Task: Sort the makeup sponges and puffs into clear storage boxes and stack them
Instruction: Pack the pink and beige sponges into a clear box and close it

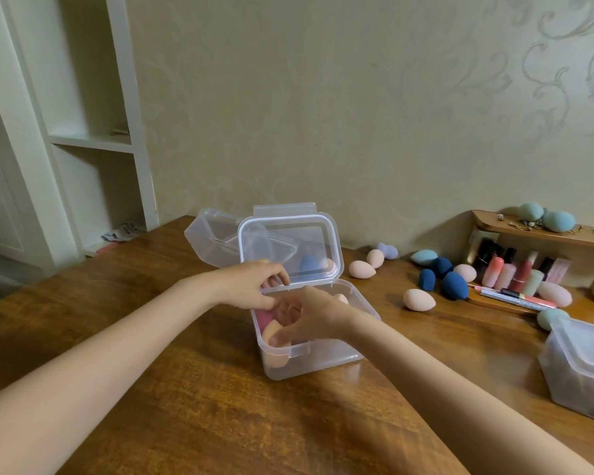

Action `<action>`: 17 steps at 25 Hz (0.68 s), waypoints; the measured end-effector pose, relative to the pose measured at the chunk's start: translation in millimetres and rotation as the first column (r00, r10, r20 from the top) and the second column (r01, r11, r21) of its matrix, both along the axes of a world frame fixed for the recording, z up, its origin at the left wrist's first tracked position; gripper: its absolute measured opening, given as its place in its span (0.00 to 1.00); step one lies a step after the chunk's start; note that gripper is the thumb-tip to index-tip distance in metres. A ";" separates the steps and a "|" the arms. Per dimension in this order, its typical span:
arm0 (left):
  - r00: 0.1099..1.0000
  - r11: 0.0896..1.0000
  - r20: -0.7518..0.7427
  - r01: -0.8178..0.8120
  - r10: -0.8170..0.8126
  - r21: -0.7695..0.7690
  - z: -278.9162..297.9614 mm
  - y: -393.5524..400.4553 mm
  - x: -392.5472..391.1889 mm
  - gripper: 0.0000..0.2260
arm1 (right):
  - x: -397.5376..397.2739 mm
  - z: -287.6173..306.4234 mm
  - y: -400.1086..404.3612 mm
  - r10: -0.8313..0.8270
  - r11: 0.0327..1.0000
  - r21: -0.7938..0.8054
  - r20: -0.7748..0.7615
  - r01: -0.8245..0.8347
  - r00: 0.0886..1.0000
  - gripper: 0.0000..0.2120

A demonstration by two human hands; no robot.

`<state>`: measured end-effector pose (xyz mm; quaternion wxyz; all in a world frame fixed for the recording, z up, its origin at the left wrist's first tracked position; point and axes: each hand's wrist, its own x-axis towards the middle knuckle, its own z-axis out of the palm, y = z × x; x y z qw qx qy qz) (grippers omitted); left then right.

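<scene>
Reaching into the open box (323,358) at the table's (186,406) middle, the right hand (314,315) pinched a peach sponge (276,351) against the near wall. The left hand (254,286), fingers curled, hung over the rim; what it held, I could not tell. Sponges likely handle light, soft and springy, best pinched at the fat end.
</scene>
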<state>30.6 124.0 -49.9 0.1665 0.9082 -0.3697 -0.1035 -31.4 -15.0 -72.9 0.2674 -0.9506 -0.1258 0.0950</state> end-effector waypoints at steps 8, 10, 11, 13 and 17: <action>0.999 0.959 0.033 0.018 -0.028 0.282 4.4 -4.2 -6.5 0.33 | -4.8 30.5 -35.8 0.037 0.976 0.216 -0.214 0.011 0.976 0.13; 1.000 0.955 0.019 0.012 -0.018 0.295 5.6 -5.3 -5.1 0.32 | 3.8 43.4 -57.7 -0.153 0.878 0.436 -0.132 0.196 0.979 0.09; 1.000 0.955 0.009 0.009 -0.012 0.296 5.8 -5.5 -4.7 0.31 | 14.9 46.2 -71.7 -0.316 0.800 0.512 -0.083 0.313 0.945 0.09; 1.000 0.956 -0.007 0.005 -0.003 0.293 5.0 -6.6 -4.3 0.30 | 39.3 43.0 -93.5 -0.583 0.763 0.398 0.081 0.510 0.809 0.12; 1.000 0.965 -0.013 0.006 -0.002 0.264 2.5 -4.8 -4.2 0.30 | 69.9 10.6 -89.9 -0.472 0.876 -0.072 0.086 0.478 0.878 0.18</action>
